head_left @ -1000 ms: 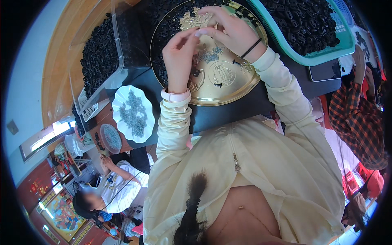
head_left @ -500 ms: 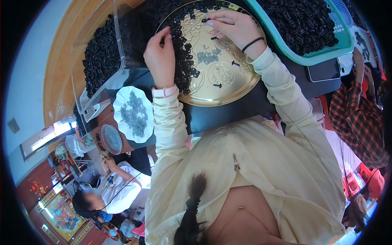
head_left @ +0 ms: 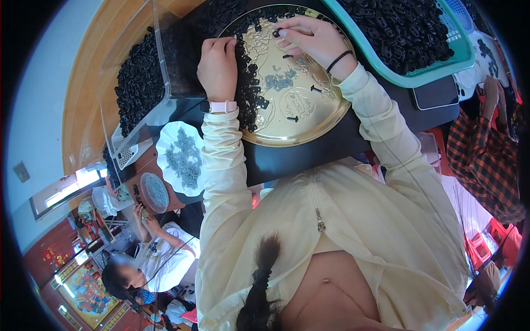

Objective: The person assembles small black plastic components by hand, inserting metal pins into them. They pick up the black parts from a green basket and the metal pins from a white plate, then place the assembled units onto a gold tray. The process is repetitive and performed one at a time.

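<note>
A round gold tray (head_left: 309,135) lies in front of me with small black plastic pieces (head_left: 251,102) heaped along its left and far sides. Small metal springs (head_left: 280,81) are scattered around its middle. Over the far part, my right hand (head_left: 317,44) pinches a small black plastic piece (head_left: 276,33) between thumb and fingertips. My left hand (head_left: 218,69) is over the tray's left edge, fingers curled and thumb against them, beside the black pieces; what is in its fingertips is hidden. A few longer black pieces (head_left: 315,89) lie singly on the tray's right half.
A green basket (head_left: 397,80) of black pieces stands at the far right, a phone-like flat device (head_left: 436,96) beside it. Left are a clear bin (head_left: 160,66) of black parts and a white scalloped dish (head_left: 164,165) of springs. Co-workers sit at left (head_left: 168,251) and right (head_left: 480,160).
My left hand has shifted slightly, its fingers curling closer together. My right hand still pinches a black piece, now turned so its round opening shows. The view has shifted slightly.
</note>
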{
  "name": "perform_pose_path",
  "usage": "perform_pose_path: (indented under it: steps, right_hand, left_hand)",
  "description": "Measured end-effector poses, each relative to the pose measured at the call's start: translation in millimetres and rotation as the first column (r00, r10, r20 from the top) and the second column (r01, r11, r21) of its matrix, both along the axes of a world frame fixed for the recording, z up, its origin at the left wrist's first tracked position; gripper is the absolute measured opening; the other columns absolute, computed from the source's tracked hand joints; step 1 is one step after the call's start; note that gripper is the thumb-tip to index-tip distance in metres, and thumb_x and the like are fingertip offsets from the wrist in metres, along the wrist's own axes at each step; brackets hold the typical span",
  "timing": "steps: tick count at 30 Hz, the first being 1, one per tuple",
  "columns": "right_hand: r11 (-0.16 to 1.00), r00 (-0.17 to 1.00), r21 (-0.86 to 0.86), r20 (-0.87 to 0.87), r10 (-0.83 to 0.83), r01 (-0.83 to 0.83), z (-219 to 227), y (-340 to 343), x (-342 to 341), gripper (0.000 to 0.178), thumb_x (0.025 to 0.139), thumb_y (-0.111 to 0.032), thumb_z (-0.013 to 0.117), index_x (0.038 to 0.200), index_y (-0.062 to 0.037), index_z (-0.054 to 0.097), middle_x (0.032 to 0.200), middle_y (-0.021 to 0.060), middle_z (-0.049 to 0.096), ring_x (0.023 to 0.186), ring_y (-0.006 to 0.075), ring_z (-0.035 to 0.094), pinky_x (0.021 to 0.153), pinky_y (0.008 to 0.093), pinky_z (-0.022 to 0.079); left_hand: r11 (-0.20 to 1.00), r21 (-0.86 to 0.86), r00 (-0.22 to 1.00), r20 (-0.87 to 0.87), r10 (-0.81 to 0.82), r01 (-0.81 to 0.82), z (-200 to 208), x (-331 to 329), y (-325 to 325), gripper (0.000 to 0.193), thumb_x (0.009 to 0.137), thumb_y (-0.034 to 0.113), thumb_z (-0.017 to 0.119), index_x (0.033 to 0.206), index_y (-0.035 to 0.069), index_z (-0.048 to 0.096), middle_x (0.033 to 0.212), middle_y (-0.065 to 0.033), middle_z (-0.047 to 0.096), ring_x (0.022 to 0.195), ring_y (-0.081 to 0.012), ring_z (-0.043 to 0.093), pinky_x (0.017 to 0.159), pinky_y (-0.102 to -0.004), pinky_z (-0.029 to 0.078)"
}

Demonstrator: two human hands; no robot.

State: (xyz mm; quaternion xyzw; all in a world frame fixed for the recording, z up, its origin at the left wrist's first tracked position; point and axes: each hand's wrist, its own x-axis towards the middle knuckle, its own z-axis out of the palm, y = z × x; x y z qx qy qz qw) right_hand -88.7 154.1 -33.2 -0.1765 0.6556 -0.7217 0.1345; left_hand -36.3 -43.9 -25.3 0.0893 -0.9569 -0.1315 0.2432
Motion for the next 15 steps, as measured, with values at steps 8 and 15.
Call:
perform_pose_path:
  steps: [8,15]
  right_hand:
    - [0.999,0.997,-0.041,-0.07,0.01,-0.013,6,-1,5,0.023,0.087,-0.015,0.059,0.108,-0.0101,0.065,0.088,0.0019,0.066,0.072,0.0081,0.062,0.061,0.0205,0.051]
    - [0.999,0.98,-0.019,-0.196,-0.033,0.03,5,-3,8,0.021,0.085,-0.017,0.061,0.104,-0.0092,0.066,0.087,0.0037,0.066,0.074,0.0105,0.063,0.066,0.0222,0.05]
  left_hand:
    - [0.312,0.937,0.979,-0.105,-0.176,0.157,17,20,30,0.025,0.092,0.022,0.054,0.107,0.003,0.059,0.091,-0.0086,0.066,0.068,-0.0062,0.058,0.053,-0.0163,0.044]
    - [0.304,0.937,0.961,-0.089,-0.263,0.17,20,28,41,0.024,0.09,0.019,0.057,0.106,0.001,0.059,0.091,-0.0047,0.063,0.072,-0.0073,0.057,0.055,-0.0178,0.046]
